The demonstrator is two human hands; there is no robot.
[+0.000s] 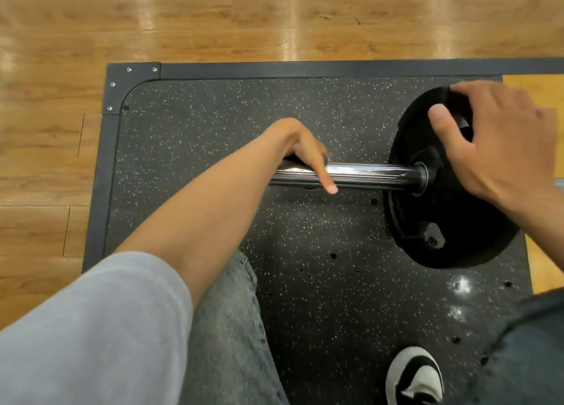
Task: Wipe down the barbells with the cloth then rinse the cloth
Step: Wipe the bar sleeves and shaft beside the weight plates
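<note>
Left grip [300, 151] clenched round chrome barbell sleeve [366, 175]; right grip [494, 148] grasping black plate [451, 221] at its top rim.

Barbell lying on speckled rubber mat [213, 129], open room toward metal-edged corner [128, 84]; wooden floor [213, 16] beyond. Cloth possibly under left grip, cannot tell.

Speckled rubber mat [213, 123], wooden floor [213, 16], sneaker [415, 374]

Black weight plate [451, 191], shiny chrome bar [366, 174], white-speckled black mat [213, 123], honey-brown wood-grain floor [213, 16], grey sleeve [91, 328], black-and-white shoe [415, 374].
</note>
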